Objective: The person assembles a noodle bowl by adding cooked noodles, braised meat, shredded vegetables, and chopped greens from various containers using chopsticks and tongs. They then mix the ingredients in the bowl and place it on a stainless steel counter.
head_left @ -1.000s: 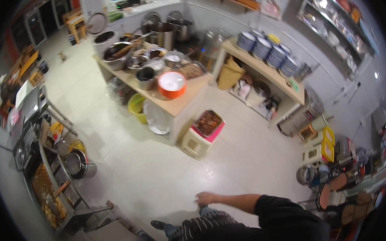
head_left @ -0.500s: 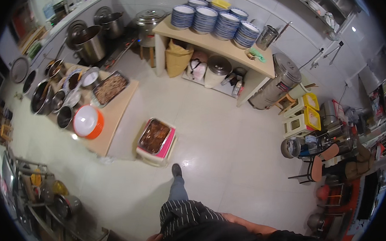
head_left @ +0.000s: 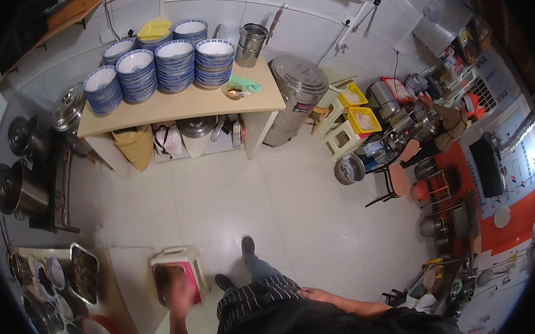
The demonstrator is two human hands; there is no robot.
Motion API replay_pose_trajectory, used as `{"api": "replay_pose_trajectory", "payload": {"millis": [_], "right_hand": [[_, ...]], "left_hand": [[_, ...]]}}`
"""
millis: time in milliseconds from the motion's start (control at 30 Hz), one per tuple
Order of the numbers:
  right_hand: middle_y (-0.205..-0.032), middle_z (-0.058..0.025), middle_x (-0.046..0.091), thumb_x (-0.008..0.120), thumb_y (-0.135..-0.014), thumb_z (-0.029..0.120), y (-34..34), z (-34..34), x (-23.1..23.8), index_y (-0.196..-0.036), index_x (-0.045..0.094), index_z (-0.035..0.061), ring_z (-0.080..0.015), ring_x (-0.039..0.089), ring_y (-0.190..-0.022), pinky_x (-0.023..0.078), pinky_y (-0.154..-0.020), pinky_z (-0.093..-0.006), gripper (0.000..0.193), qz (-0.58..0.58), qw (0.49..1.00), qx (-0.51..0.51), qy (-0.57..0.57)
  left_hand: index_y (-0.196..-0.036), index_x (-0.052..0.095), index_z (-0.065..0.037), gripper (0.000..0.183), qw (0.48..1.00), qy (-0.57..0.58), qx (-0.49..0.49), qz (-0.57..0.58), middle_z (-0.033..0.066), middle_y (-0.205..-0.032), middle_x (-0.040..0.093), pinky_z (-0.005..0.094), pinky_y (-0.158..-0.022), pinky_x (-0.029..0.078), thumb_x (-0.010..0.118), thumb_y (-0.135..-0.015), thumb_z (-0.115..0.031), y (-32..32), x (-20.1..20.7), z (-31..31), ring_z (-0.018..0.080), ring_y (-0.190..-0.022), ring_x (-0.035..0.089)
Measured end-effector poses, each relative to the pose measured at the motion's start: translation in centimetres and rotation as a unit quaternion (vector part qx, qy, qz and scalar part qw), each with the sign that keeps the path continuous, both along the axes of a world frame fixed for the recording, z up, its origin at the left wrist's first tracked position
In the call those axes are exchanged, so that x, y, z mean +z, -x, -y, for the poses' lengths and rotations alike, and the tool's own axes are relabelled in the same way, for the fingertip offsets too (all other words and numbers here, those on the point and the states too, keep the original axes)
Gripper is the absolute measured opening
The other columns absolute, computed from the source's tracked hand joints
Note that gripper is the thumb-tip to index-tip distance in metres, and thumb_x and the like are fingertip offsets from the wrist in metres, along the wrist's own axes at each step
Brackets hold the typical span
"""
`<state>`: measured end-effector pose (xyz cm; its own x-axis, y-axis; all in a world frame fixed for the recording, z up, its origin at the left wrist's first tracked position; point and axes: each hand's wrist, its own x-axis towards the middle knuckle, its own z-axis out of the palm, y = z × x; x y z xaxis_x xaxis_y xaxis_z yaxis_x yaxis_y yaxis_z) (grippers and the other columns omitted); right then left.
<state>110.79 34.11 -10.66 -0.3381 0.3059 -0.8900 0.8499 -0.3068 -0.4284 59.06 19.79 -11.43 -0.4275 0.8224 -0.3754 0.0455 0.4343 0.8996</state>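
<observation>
My left hand (head_left: 180,296) is smeared by motion and hangs over a metal tray (head_left: 162,272) of dark food, partly covering it. Whether its fingers touch the tray or hold anything does not show. Beneath the tray is a pink-topped, cream plastic stool (head_left: 193,255). At my waist, my right hand (head_left: 314,294) lies against my black-and-white striped apron (head_left: 257,297); its fingers are too small and partly hidden to read. Both my shoes show on the floor just right of the stool.
Left of the stool stands a low table (head_left: 125,298) with a food tray (head_left: 85,273), bowls and pots. Ahead, a long counter (head_left: 172,103) carries stacks of blue-and-white bowls (head_left: 136,77). A tall steel urn (head_left: 294,98) is beside it. Chairs (head_left: 394,180) and pots line the right.
My view has swung right, so the counter and stool now appear further left. My left hand has moved from my side out over the tray. My right hand stays at my waist.
</observation>
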Motion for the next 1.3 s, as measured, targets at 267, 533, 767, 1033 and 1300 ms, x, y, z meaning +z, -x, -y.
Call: {"api": "replay_pose_trajectory", "payload": {"millis": [267, 533, 767, 1033, 1300], "right_hand": [[-0.084, -0.0132, 0.068, 0.049, -0.096, 0.056, 8.7, -19.4, 0.9, -0.102, 0.066, 0.0057, -0.0268, 0.065, -0.080, 0.050, -0.076, -0.0391, 0.053, -0.062, 0.985, 0.157, -0.044], [-0.077, -0.0109, 0.069, 0.055, -0.096, 0.044, 20.6, -41.9, 3.8, -0.086, 0.066, 0.0000, -0.0189, 0.064, -0.066, 0.053, -0.065, -0.0347, 0.047, -0.056, 0.992, 0.107, -0.046], [-0.067, -0.0058, 0.060, 0.056, -0.098, 0.040, 40.3, -68.1, 12.2, -0.086, 0.056, 0.0058, -0.0145, 0.056, -0.053, 0.042, -0.047, -0.0278, 0.037, -0.193, 0.949, -0.205, -0.143], [-0.074, -0.0107, 0.058, 0.063, -0.092, 0.048, 56.6, -87.3, 16.2, -0.103, 0.057, 0.0020, -0.0155, 0.052, -0.050, 0.039, -0.041, -0.0262, 0.048, -0.190, 0.913, -0.321, -0.167], [-0.059, -0.0074, 0.056, 0.057, -0.093, 0.019, 57.5, -90.7, 14.9, -0.084, 0.057, 0.0020, -0.0166, 0.050, -0.042, 0.035, -0.036, -0.0272, 0.019, -0.171, 0.932, -0.260, -0.189]], "left_hand": [[-0.106, 0.062, -0.007, 0.023, 0.886, 0.097, -0.057, -0.449, 0.0164, -0.087, 0.061, 0.0453, -0.071, 0.052, 0.057, -0.090, -0.022, 0.1, -5.7, -1.9, 0.0304, -0.078, 0.062], [-0.098, 0.063, -0.004, 0.030, 0.886, 0.458, -0.012, 0.076, 0.0143, -0.080, 0.063, 0.0410, -0.060, 0.055, 0.063, -0.087, -0.032, -4.6, -5.3, -0.5, 0.0282, -0.067, 0.064], [-0.106, 0.062, -0.005, 0.029, 0.902, 0.372, 0.118, 0.184, 0.0116, -0.089, 0.065, 0.0353, -0.060, 0.054, 0.059, -0.093, -0.030, 6.5, -4.8, -13.9, 0.0229, -0.072, 0.065], [-0.128, 0.054, 0.001, 0.039, 0.891, -0.002, 0.390, 0.234, 0.0123, -0.099, 0.067, 0.0308, -0.072, 0.055, 0.054, -0.099, -0.026, 21.8, 1.2, -33.8, 0.0200, -0.085, 0.067], [-0.114, 0.062, 0.000, 0.037, 0.832, 0.183, 0.438, 0.286, 0.0108, -0.092, 0.066, 0.0334, -0.064, 0.054, 0.057, -0.094, -0.030, 16.7, -0.4, -34.5, 0.0198, -0.075, 0.065]]}}
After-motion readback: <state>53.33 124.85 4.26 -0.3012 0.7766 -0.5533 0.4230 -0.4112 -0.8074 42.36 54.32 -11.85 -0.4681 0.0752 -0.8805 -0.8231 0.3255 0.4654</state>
